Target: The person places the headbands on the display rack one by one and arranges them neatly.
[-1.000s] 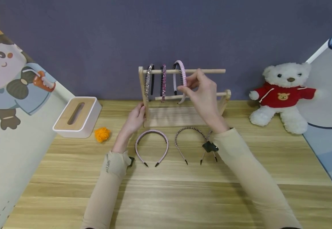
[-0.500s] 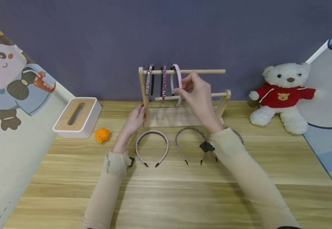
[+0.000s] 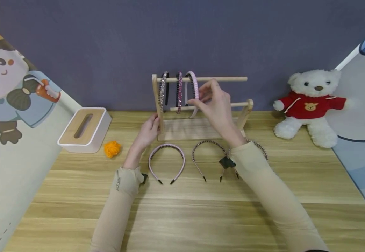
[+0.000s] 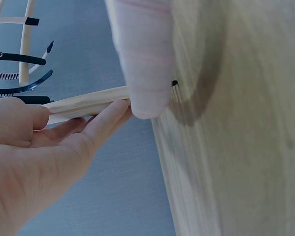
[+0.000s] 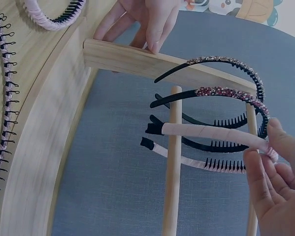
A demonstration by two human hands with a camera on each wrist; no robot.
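Note:
A wooden rack (image 3: 185,128) with two crossbars stands against the wall. On its upper bar hang a silver glitter headband (image 3: 162,91), a pink glitter headband (image 3: 179,92) and, to their right, a pale pink wrapped headband (image 3: 194,84). My right hand (image 3: 217,108) pinches the pale pink headband on its right side between thumb and fingers; the right wrist view shows its black-tipped ends (image 5: 156,128) by the lower bar. With thumb and fingers on either side, my left hand (image 3: 149,131) grips the rack's left upright (image 4: 83,104) low down.
On the table before the rack lie a lilac headband (image 3: 166,144) and two beaded headbands, one (image 3: 209,141) in the middle, the other (image 3: 261,148) partly behind my right sleeve. A tissue box (image 3: 99,134) and orange yarn ball (image 3: 112,149) sit left, a teddy bear (image 3: 314,105) right.
My right hand has moved left and slightly down with the pale pink headband, which now sits lower on the upper bar and closer to the pink glitter one. The left hand stays put.

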